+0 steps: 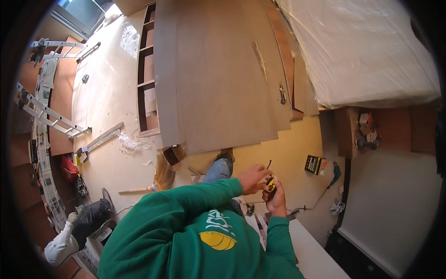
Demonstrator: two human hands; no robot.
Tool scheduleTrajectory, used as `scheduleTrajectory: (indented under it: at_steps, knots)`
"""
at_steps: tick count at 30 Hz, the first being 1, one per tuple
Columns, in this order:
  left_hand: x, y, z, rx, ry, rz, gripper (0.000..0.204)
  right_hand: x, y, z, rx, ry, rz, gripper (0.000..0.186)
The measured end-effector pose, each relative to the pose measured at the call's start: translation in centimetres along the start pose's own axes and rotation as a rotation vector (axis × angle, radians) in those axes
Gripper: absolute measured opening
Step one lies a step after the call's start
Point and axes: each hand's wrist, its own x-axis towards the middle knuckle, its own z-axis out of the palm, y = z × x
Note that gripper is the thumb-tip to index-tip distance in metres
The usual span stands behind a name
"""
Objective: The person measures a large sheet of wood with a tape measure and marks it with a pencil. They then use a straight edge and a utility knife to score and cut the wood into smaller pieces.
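Note:
In front of my chest, my right hand (277, 201) is wrapped round a small yellow-and-black tape measure (270, 185). My left hand (254, 178) reaches across from the left, its fingers bent and closed beside the tape measure. A thin dark stick (269, 164) juts up from its fingertips; whether it is a pencil is too small to tell. Beyond my hands lies a stack of large brown boards (218, 79). On top of it rest a utility knife (282, 94) and a narrow wood strip (259, 60).
A dark cabinet frame (138, 88) stands left of the boards. Nearby are a broom (163, 173), an aluminium ladder (55, 121) and a co-worker (83, 223). At right lie a teal power drill (335, 175) with its cord, a yellow-black box (315, 164) and a plastic-covered item (362, 56).

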Motion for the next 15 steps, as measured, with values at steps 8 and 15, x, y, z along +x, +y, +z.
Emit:
scheduleTrajectory:
  at_steps: [8, 15]
  knots:
    - [1.7, -11.2, -8.7, 0.193, 0.297, -0.501, 0.014, 8.8, -8.2, -2.8, -0.566, 0.393, 0.084, 0.043]
    - [1.4, -15.0, -11.5, -0.027, 0.160, -0.819, 0.015, 22.8, -12.8, -8.8, -0.972, 0.461, -0.113, 0.080]
